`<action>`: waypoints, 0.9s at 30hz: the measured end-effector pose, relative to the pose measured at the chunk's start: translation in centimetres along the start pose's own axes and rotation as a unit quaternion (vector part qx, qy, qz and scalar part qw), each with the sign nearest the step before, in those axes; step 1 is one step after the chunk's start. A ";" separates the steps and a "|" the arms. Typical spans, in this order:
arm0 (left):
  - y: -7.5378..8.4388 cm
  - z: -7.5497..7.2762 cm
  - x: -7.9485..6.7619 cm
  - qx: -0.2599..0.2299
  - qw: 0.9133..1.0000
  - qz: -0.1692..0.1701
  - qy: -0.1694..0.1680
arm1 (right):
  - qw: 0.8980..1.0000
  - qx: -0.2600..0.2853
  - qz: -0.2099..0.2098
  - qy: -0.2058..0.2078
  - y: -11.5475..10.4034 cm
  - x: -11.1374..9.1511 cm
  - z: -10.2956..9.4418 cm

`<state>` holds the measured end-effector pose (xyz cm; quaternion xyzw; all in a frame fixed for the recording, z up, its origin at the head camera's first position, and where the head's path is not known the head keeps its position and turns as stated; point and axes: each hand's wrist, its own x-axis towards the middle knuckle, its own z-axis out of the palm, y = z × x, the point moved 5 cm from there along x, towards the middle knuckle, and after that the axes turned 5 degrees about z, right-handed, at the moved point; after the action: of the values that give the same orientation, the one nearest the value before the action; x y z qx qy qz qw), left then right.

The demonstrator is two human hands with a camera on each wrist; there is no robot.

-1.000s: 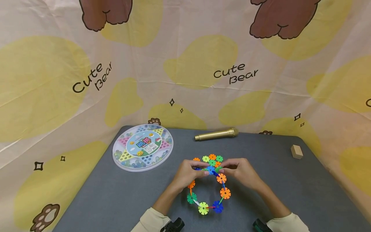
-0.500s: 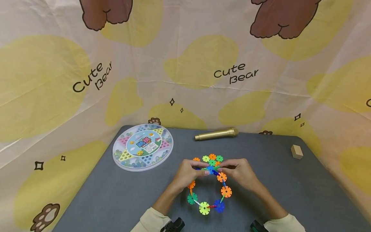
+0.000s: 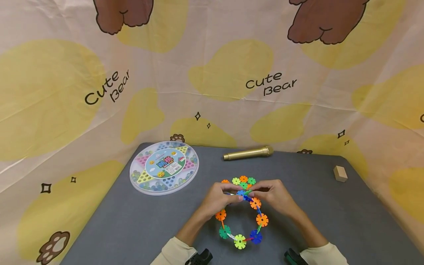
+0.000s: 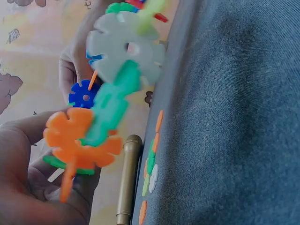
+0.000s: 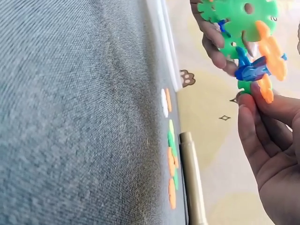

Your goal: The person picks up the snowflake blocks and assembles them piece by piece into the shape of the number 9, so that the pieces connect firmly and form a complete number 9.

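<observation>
A ring of notched, flower-like plastic discs (image 3: 240, 241), linked edge to edge in orange, blue, green and yellow-green, hangs between both hands. My left hand (image 3: 216, 200) pinches the ring's far left part, near a light blue disc (image 3: 241, 194). Opposite it, my right hand (image 3: 273, 195) pinches a small green disc (image 5: 244, 86) between thumb and fingers, right against a dark blue disc (image 5: 251, 70). In the left wrist view an orange disc (image 4: 77, 136) and a whitish disc (image 4: 124, 47) of the ring cross in front of the left hand.
Several loose discs (image 3: 243, 179) lie flat on the grey table (image 3: 314, 195) beyond the hands. Farther back are a round Chinese checkers board (image 3: 164, 168) at left and a gold microphone (image 3: 248, 153). A small wooden block (image 3: 340, 173) sits at right. A printed cloth hangs behind.
The near part of the ring has swung slightly to the right and toward me. Both hands keep their pinch at nearly the same place, with the left a little farther right.
</observation>
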<state>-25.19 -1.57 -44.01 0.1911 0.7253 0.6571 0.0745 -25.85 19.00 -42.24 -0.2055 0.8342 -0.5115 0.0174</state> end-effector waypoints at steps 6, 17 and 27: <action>0.0 0.4 -0.2 -0.024 0.999 -0.011 -0.021 | 0.999 -0.001 0.018 -0.033 0.3 0.3 0.4; -0.4 0.5 -0.1 0.016 0.999 -0.003 -0.028 | 0.999 0.000 0.028 -0.045 0.6 0.8 0.3; -0.6 0.1 0.0 0.045 0.999 -0.001 -0.002 | 0.998 0.016 0.032 -0.056 1.4 1.0 -0.5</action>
<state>-25.24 -1.49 -44.61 0.1948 0.7544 0.6231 0.0682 -27.35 19.57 -43.02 -0.2071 0.8295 -0.5119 0.0840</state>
